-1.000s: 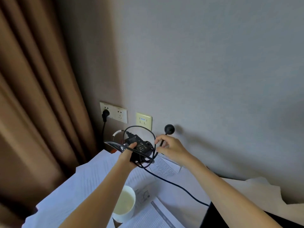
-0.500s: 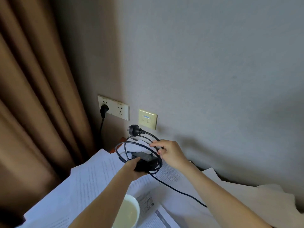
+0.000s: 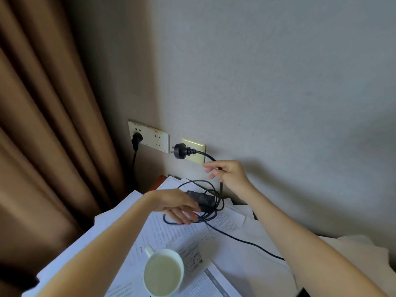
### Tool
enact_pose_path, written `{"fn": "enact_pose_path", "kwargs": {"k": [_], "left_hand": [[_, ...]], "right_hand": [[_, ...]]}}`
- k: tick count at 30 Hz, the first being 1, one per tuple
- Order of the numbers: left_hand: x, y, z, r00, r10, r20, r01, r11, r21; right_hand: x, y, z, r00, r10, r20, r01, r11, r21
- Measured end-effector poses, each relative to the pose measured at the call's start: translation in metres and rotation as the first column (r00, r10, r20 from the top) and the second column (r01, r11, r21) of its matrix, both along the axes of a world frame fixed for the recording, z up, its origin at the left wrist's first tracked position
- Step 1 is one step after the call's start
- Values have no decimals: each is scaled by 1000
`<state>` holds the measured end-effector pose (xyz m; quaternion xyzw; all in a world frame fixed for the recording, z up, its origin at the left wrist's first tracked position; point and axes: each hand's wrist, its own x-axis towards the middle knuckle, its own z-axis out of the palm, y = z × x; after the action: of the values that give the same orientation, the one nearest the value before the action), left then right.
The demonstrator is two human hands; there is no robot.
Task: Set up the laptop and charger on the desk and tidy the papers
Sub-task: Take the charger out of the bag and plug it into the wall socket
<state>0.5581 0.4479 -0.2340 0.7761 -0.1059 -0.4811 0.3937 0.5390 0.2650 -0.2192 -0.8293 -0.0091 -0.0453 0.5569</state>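
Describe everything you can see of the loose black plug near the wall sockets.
The plug is black and looks like plastic, with a round flat head and a ribbed neck leading into its cable. It is not plugged in. It hangs in the air in front of the beige wall plate, just right of the white socket panel, head facing left. Nothing touches the plug itself; the right hand pinches the cable a little behind it.

The desk [image 3: 158,183] under loose papers [image 3: 162,234].
We see one reddish corner bare; a mug [image 3: 165,252] and a black cable [image 3: 246,241] lie on the sheets.
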Motion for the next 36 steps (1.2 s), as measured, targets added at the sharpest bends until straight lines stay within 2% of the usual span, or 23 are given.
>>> {"fn": "enact_pose_path", "kwargs": {"k": [3, 6, 11, 13, 15, 18, 20, 23, 25, 26, 28, 30, 31, 33, 35, 36], "left_hand": [[0, -11, 11, 981, 101, 166, -73, 983, -166], [2, -22, 8, 914, 249, 320, -187, 959, -212], [-6, -27, -2, 931, 58, 359, -1, 988, -156], [-7, -30, -6, 903, -54, 427, 90, 994, -65], [-5, -33, -17, 842, -231, 488, 197, 973, 120], [-6, -29, -37, 778, -406, 479, 275, 906, 322], [-6, -24, -46, 786, -396, 475, 248, 905, 345], [-4, -18, -53, 829, -320, 458, 210, 938, 275], [-4, -15, -58, 819, -327, 472, 218, 938, 270], [-6, -13, -61, 780, -375, 501, 233, 917, 323], [-10, -11, -69, 638, -530, 558, 267, 832, 486], [-11, -9, -77, 569, -573, 591, 268, 808, 525], [-11, -8, -78, 577, -531, 620, 256, 839, 481], [-9, -8, -75, 683, -318, 657, 185, 946, 265], [-5, -9, -62, 818, 35, 575, 5, 998, -69], [-4, -12, -54, 854, 209, 476, -105, 966, -236]], "right_hand": [[-1, 2, 15, 1000, 15, -1, -15, 999, 40], [-1, 3, 32, 999, -7, 33, 5, 997, 75], [1, 2, 59, 993, -35, 114, 21, 993, 120], [4, 6, 65, 990, -45, 136, 26, 990, 138], [9, 10, 70, 986, -59, 159, 33, 986, 161], [17, 18, 81, 976, -83, 201, 44, 981, 190], [22, 23, 89, 970, -96, 225, 47, 976, 213], [28, 28, 94, 965, -115, 237, 52, 965, 256], [30, 29, 93, 965, -132, 227, 67, 959, 276], [31, 30, 90, 966, -142, 218, 77, 956, 283], [30, 30, 85, 969, -146, 198, 87, 957, 278], [28, 30, 78, 977, -121, 177, 75, 967, 244], [26, 30, 74, 980, -108, 166, 68, 970, 234], [22, 30, 65, 985, -94, 142, 60, 973, 223], [16, 30, 57, 990, -68, 120, 42, 977, 207], [14, 31, 53, 993, -48, 109, 25, 980, 199]]}}
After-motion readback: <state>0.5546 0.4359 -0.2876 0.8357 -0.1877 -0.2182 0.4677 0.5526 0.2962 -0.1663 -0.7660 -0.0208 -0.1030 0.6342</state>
